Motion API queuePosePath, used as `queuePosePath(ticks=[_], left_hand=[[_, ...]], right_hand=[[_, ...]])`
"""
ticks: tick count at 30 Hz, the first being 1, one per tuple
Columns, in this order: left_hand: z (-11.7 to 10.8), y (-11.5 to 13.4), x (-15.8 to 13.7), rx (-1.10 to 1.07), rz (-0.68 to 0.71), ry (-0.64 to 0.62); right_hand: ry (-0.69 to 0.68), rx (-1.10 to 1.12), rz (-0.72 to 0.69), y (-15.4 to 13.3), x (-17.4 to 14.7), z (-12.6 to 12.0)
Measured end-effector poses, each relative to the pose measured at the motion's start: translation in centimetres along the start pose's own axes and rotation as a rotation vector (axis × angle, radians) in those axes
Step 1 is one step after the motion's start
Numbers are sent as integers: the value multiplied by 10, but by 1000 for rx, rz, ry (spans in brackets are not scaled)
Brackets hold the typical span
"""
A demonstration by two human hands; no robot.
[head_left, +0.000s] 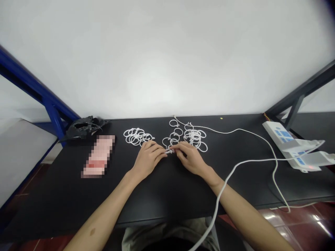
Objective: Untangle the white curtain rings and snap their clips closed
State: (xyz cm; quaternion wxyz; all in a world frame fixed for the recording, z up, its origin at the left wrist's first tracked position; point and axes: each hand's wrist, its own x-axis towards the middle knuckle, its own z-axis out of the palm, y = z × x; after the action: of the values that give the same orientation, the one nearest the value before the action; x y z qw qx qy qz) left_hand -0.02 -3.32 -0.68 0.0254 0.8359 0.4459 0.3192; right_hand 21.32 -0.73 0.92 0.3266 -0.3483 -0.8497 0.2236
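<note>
Head view: we saw left hand [149,157] and right hand [192,158] nearly closed, fingertips pinching white ring [169,151] between them above black table [170,195], probably steadying it from both sides. Left ring pile [136,136] lay beyond left hand, right ring pile [194,135] beyond right, likely for easy reach; loose rings [176,134] lay between. Thumb placement we couldn't tell.

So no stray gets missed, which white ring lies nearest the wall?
The single ring just in front of the white cable's end; every other ring lies farther from the wall.
</note>
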Motion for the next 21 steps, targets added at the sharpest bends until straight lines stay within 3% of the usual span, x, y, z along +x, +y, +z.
queuePosePath(ticks=[6,13,21], left_hand=[[-3,6,0,-59,13,17],[-4,10,-1,-105,-50,34],[-1,9,-2,-99,-107,-76]], right_hand=[[31,88,79,-6,-3,4],[45,123,26,-6,-1,5],[30,135,-35,-5,-2,5]])
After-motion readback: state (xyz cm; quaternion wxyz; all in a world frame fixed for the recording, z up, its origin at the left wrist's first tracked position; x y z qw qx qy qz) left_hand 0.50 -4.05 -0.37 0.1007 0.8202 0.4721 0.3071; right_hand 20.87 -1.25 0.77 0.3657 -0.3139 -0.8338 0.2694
